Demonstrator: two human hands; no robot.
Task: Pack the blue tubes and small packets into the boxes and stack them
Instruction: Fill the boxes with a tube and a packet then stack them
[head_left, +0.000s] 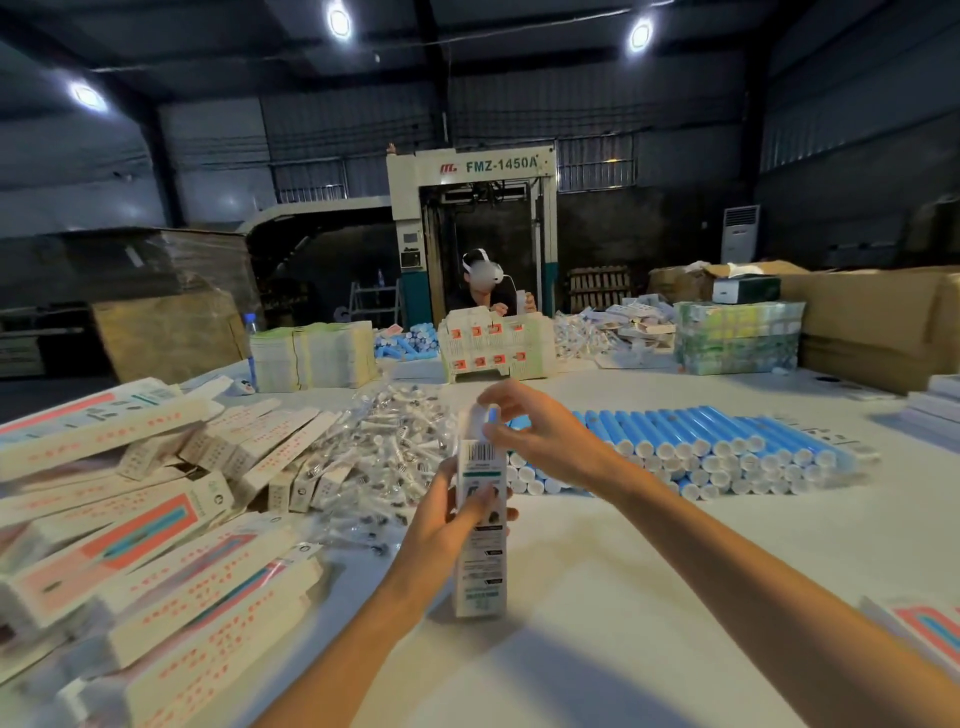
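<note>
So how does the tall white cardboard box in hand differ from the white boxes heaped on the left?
The white cardboard box in hand stands upright, gripped by the left hand; the heaped white boxes lie flat, overlapping. The held box shows a barcode side; the heaped boxes show red print. Both are long and narrow.

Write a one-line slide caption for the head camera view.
Left hand grips an upright box while the right hand feeds a blue tube into its top, packet pile and tube stack behind.

Left hand (457, 519) grips the box (480, 571) upright; right hand (540, 431), above, pinches at its top.
</note>
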